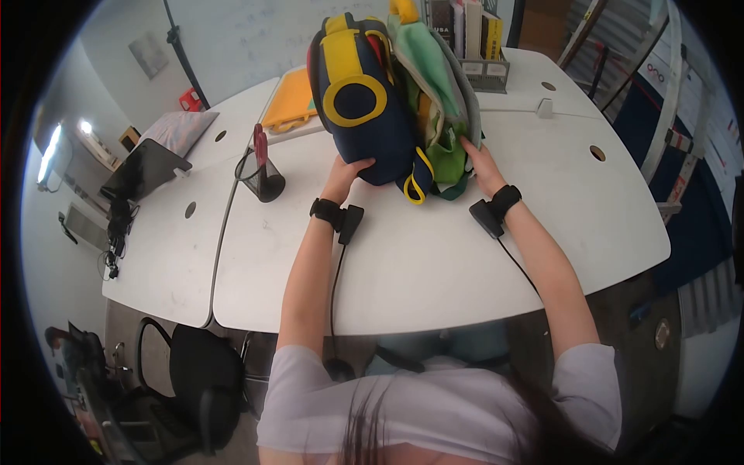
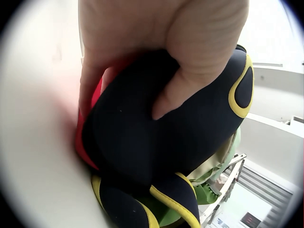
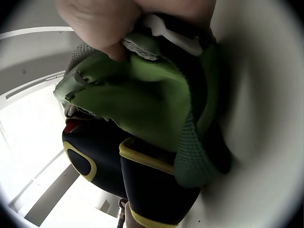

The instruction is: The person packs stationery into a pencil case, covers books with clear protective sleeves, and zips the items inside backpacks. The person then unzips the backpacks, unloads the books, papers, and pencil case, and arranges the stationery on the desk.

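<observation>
A navy backpack (image 1: pixel 372 93) with yellow trim and green and grey back panels stands on the white table (image 1: pixel 434 263), leaning slightly. My left hand (image 1: pixel 350 172) grips its lower navy front, thumb pressed into the fabric (image 2: pixel 171 95). On the other side, my right hand (image 1: pixel 479 161) pinches the green mesh edge (image 3: pixel 137 52) at the bag's back. Both wrists wear black camera bands. In the right wrist view the green padded panel (image 3: pixel 142 104) hangs over the navy pocket (image 3: pixel 152 185).
A black mesh pen cup (image 1: pixel 263 180) with a red-handled tool stands left of the bag. Behind are an orange folder (image 1: pixel 291 101), a grey book rack (image 1: pixel 480 46) and a laptop (image 1: pixel 143 170). A black chair (image 1: pixel 194 380) sits under the table's near left edge.
</observation>
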Demonstrator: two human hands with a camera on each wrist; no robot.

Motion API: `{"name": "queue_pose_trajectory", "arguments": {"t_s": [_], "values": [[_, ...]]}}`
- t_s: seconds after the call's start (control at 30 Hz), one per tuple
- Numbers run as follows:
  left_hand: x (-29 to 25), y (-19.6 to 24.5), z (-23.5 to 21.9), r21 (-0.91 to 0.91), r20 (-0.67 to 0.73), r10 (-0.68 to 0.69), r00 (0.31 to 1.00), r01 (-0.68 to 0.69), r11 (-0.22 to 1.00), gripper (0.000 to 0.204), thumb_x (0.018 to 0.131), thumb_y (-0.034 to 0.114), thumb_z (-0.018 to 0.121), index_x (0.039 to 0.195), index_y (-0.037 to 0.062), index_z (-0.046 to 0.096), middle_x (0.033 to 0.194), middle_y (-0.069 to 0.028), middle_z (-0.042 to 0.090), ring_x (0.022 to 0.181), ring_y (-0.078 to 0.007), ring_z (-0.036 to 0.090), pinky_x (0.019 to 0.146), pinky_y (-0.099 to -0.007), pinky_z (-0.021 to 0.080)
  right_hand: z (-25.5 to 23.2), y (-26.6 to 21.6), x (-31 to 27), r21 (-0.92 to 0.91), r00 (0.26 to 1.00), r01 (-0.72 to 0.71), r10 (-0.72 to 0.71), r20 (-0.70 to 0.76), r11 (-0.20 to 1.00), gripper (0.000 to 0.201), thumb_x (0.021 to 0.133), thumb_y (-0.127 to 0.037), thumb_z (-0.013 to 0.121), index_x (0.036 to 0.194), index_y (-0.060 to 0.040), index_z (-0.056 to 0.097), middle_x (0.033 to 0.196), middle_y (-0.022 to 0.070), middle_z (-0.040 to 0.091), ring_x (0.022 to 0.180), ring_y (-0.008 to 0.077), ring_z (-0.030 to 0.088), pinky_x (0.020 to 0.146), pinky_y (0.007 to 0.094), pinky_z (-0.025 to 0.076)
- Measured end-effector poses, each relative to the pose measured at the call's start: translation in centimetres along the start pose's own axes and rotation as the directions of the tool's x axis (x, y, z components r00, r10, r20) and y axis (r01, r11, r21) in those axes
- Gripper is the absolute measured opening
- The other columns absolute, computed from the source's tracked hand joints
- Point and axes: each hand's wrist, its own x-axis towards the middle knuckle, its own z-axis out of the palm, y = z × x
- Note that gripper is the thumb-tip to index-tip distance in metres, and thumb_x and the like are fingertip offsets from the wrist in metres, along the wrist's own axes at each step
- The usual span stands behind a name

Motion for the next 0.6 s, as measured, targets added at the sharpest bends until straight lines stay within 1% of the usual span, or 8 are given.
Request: {"name": "queue_pose_trajectory", "arguments": {"t_s": [0.07, 0.17, 0.27, 0.4, 0.47, 0.5, 0.57, 0.6], "values": [[-0.1, -0.4, -0.1, -0.074, -0.026, -0.053, 0.998, 0.051, 0.996, 0.053, 0.075, 0.012, 0.065, 0.121, -0.0031, 0.045, 0.116, -0.0127, 0.053, 0.106, -0.0237, 0.051, 0.093, -0.0327, 0.039, -0.3, -0.4, -0.4, 0.024, 0.993, -0.104, 0.103, 0.048, 0.994, 0.057, 0.085, -0.030, 0.057, 0.128, 0.0013, 0.038, 0.120, 0.0082, 0.050, 0.111, 0.0159, 0.045, 0.093, 0.0267, 0.034], [-0.8, 0.4, -0.2, -0.042, 0.024, -0.050, 0.998, 0.051, 0.998, 0.059, 0.072, 0.014, 0.068, 0.122, -0.0034, 0.043, 0.118, -0.0127, 0.052, 0.108, -0.0238, 0.050, 0.093, -0.0327, 0.039, -0.7, -1.1, -1.2, 0.113, 0.985, -0.124, 0.109, 0.133, 0.986, 0.060, 0.082, -0.031, 0.061, 0.128, 0.0005, 0.039, 0.120, 0.0078, 0.049, 0.112, 0.0160, 0.044, 0.093, 0.0279, 0.034], [-1.9, 1.4, 0.2, -0.042, 0.050, -0.036, 0.998, 0.038, 0.998, 0.062, 0.072, 0.017, 0.069, 0.124, -0.0032, 0.041, 0.121, -0.0128, 0.050, 0.112, -0.0236, 0.047, 0.096, -0.0329, 0.036, -1.2, -0.6, -0.9, 0.233, 0.984, -0.147, 0.117, 0.136, 0.961, 0.061, 0.080, -0.030, 0.063, 0.128, 0.0000, 0.039, 0.120, 0.0081, 0.049, 0.112, 0.0166, 0.044, 0.094, 0.0291, 0.034], [-1.7, -0.1, -0.7, 0.041, 0.133, -0.004, 0.991, -0.001, 0.999, 0.069, 0.076, 0.014, 0.067, 0.132, 0.0008, 0.030, 0.130, -0.0116, 0.040, 0.120, -0.0231, 0.039, 0.100, -0.0333, 0.033, -1.7, -0.1, -0.9, 0.186, 0.990, -0.115, 0.097, 0.104, 0.976, 0.062, 0.078, -0.027, 0.066, 0.127, -0.0004, 0.039, 0.119, 0.0090, 0.050, 0.113, 0.0169, 0.043, 0.094, 0.0300, 0.034], [-2.0, -0.4, -0.4, -0.020, 0.055, 0.102, 0.993, -0.101, 0.995, 0.068, 0.072, 0.019, 0.070, 0.127, -0.0017, 0.036, 0.125, -0.0124, 0.045, 0.118, -0.0224, 0.039, 0.102, -0.0325, 0.028, -1.5, -0.2, -1.1, 0.053, 0.993, -0.021, 0.015, 0.121, 0.998, 0.064, 0.075, -0.023, 0.069, 0.127, -0.0003, 0.039, 0.118, 0.0097, 0.050, 0.112, 0.0179, 0.044, 0.094, 0.0292, 0.034], [-2.0, -0.5, -0.2, -0.018, 0.051, 0.101, 0.994, -0.100, 0.995, 0.068, 0.072, 0.019, 0.070, 0.127, -0.0017, 0.036, 0.125, -0.0124, 0.045, 0.118, -0.0224, 0.039, 0.102, -0.0325, 0.028, -1.4, -0.2, -1.2, 0.054, 0.992, -0.023, 0.017, 0.124, 0.998, 0.064, 0.075, -0.023, 0.069, 0.127, -0.0003, 0.039, 0.118, 0.0097, 0.050, 0.112, 0.0179, 0.044, 0.094, 0.0292, 0.034], [-2.0, -0.4, 0.1, -0.112, -0.119, 0.210, 0.970, -0.224, 0.968, 0.067, 0.072, 0.017, 0.070, 0.127, 0.0001, 0.036, 0.124, -0.0111, 0.045, 0.118, -0.0219, 0.039, 0.101, -0.0319, 0.028, -1.0, -0.4, -1.6, 0.009, 0.993, -0.019, 0.017, 0.120, 1.000, 0.066, 0.074, -0.020, 0.071, 0.127, 0.0000, 0.038, 0.117, 0.0104, 0.051, 0.111, 0.0180, 0.045, 0.094, 0.0286, 0.035], [-1.9, -0.2, 0.1, -0.110, -0.116, 0.209, 0.971, -0.222, 0.969, 0.067, 0.072, 0.017, 0.070, 0.127, 0.0001, 0.036, 0.124, -0.0111, 0.045, 0.118, -0.0219, 0.039, 0.101, -0.0319, 0.028, -1.0, -0.4, -1.6, 0.012, 0.993, -0.019, 0.017, 0.117, 1.000, 0.066, 0.074, -0.020, 0.071, 0.127, 0.0000, 0.038, 0.117, 0.0104, 0.051, 0.111, 0.0180, 0.045, 0.094, 0.0286, 0.035]]}}
